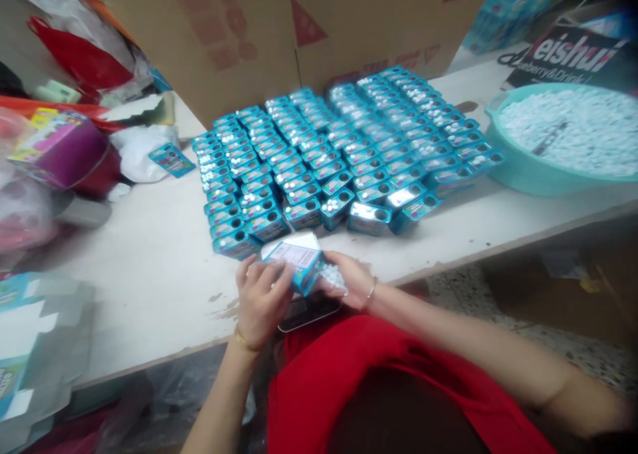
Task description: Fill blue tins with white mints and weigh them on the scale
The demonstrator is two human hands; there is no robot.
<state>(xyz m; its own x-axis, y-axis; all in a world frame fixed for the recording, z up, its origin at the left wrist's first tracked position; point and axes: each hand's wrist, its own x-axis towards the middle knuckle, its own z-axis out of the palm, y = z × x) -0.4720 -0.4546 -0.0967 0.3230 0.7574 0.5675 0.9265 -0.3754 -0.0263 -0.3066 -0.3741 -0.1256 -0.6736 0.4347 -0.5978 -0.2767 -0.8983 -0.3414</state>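
My left hand (260, 297) is closed round a small blue tin (298, 262), held tilted over a small scale (304, 311) at the table's front edge. My right hand (349, 280) is cupped beside the tin's opening with a heap of small white candies (333, 276) in its palm. Just beyond my hands, several rows of the same blue tins (343, 155) stand packed together on the white table (164, 274), many with white candies showing in their round holes.
A teal basin (518, 168) full of white candies sits at the right. A big cardboard box (279, 35) stands behind the tins. Flattened blue cartons (34, 347) lie at the left edge, with bags and a purple container (64, 151) further back.
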